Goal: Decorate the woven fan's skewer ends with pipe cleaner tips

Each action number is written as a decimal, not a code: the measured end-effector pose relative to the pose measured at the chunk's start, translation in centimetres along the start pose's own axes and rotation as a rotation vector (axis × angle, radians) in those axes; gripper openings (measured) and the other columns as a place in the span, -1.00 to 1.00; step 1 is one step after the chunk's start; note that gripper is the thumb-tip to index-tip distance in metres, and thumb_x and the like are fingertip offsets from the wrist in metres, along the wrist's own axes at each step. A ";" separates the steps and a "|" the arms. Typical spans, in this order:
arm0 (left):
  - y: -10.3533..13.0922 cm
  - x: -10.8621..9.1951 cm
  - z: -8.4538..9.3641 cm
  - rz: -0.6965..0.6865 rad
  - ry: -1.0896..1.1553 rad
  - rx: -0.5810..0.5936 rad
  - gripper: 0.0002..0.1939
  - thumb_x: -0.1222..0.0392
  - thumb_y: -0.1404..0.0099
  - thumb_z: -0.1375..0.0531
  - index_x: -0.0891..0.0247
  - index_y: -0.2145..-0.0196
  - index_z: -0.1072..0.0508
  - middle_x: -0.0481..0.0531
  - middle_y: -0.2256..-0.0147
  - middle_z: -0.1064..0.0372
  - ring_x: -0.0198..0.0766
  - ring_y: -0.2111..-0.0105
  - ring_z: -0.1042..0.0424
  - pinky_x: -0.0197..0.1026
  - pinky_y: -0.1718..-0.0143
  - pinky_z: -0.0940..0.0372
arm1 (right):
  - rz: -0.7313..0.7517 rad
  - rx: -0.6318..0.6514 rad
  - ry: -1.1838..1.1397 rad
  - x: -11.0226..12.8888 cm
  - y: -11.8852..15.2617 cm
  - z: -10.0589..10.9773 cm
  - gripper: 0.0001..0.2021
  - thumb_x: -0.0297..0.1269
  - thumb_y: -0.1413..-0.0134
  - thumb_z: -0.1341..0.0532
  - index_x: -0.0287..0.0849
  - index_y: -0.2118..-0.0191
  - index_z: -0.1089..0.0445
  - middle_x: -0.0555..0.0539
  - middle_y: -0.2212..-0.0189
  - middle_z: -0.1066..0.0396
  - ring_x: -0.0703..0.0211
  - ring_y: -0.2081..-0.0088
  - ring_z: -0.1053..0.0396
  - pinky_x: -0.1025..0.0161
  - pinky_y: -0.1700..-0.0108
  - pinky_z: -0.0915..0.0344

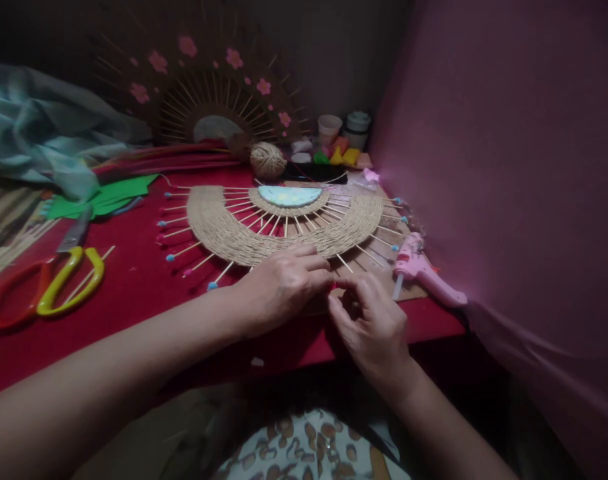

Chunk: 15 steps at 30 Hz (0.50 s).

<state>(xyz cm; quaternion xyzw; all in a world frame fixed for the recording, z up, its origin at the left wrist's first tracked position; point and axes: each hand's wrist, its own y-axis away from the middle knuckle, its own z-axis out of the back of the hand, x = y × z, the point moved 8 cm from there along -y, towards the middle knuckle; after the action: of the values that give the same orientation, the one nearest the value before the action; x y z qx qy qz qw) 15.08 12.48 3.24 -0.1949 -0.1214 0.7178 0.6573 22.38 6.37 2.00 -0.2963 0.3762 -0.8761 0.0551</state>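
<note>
A half-round woven twine fan (209,227) lies with thin sticks fanning outward. Small blue and pink balls cap many stick tips, while some near the right are bare. At the fan's front edge, my left hand (287,283) is closed over the sticks, its fingertips partly hidden. A small pink-red ball (333,286) shows between the two hands. My right hand (371,320) pinches it between thumb and forefinger, close to the left fingertips. A light blue half-circle panel (290,195) covers the fan's centre.
Orange-and-yellow-handled scissors (69,287) and green sheets (104,197) lie left. A pink glue gun (427,270) rests right, on brown board. Behind are a twine ball (267,161), coloured clay packs (351,157), a cup (329,129) and a larger flowered fan (184,87). Pink cloth hangs right.
</note>
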 end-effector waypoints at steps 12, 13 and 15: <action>0.0 -0.2 -0.5 0.004 -0.009 0.123 -0.60 0.18 -0.41 0.09 0.37 0.32 -0.49 0.13 0.36 -0.45 -0.22 0.33 -0.34 -0.17 0.28 -0.25 | 0.265 0.045 0.306 1.0 0.9 -0.3 -0.85 -0.45 -0.15 -0.18 -0.43 0.19 -0.42 -0.24 0.31 -0.51 0.13 0.29 -0.48 0.27 0.27 -0.37; 0.0 -0.2 -0.5 0.007 -0.010 0.126 -0.60 0.18 -0.41 0.09 0.37 0.31 -0.50 0.14 0.35 -0.45 -0.21 0.33 -0.34 -0.16 0.28 -0.26 | 0.288 0.035 0.337 1.1 1.0 -0.2 -0.84 -0.45 -0.15 -0.19 -0.43 0.18 -0.42 -0.23 0.31 -0.51 0.13 0.30 -0.48 0.27 0.28 -0.36; 0.0 -0.1 -0.6 0.008 -0.010 0.127 -0.61 0.18 -0.41 0.09 0.37 0.31 -0.50 0.14 0.35 -0.45 -0.21 0.33 -0.34 -0.16 0.29 -0.26 | 0.338 0.014 0.371 1.4 1.2 -0.2 -0.84 -0.45 -0.13 -0.20 -0.43 0.18 -0.42 -0.20 0.35 -0.52 0.13 0.32 -0.47 0.27 0.31 -0.36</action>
<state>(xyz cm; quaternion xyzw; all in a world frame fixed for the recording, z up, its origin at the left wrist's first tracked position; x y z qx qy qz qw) 15.31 12.31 2.73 -0.1496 -0.0778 0.7277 0.6648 20.99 5.19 1.78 -0.0630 0.4180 -0.8965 0.1329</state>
